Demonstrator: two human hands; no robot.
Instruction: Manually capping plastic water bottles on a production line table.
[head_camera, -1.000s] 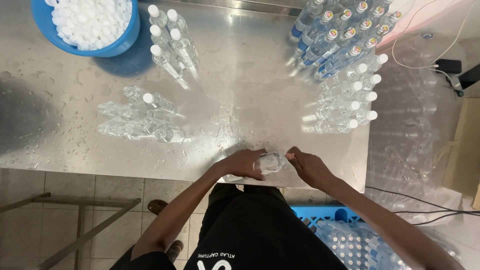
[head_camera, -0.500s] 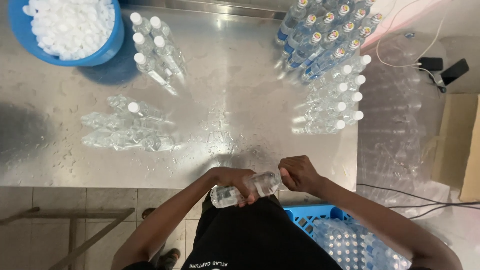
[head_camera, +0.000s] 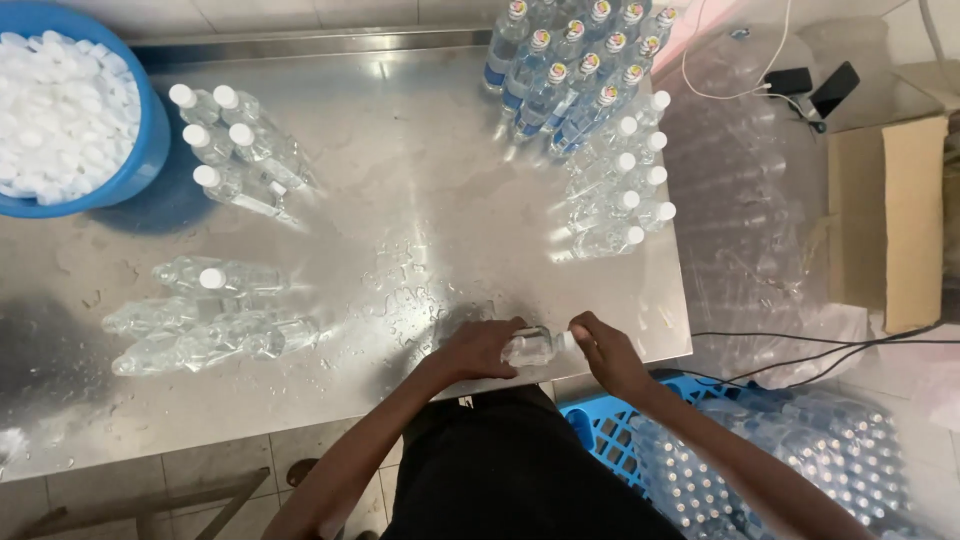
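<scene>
A small clear plastic bottle (head_camera: 530, 346) lies sideways between my hands at the near edge of the wet steel table (head_camera: 400, 220). My left hand (head_camera: 483, 349) wraps its body. The fingers of my right hand (head_camera: 604, 352) pinch its white cap end. Capped clear bottles (head_camera: 232, 140) stand at the back left, and others lie flat (head_camera: 205, 320) at the left.
A blue tub of white caps (head_camera: 62, 115) sits at the far left corner. Labelled bottles (head_camera: 570, 70) and plain capped ones (head_camera: 625, 190) stand at the back right. A blue crate of bottles (head_camera: 740, 470) is on the floor to my right, beside a cardboard box (head_camera: 885, 220) and cables.
The bottle was lifted off the table edge toward my body, then brought back up onto the table edge. Both hands stayed on it throughout.
</scene>
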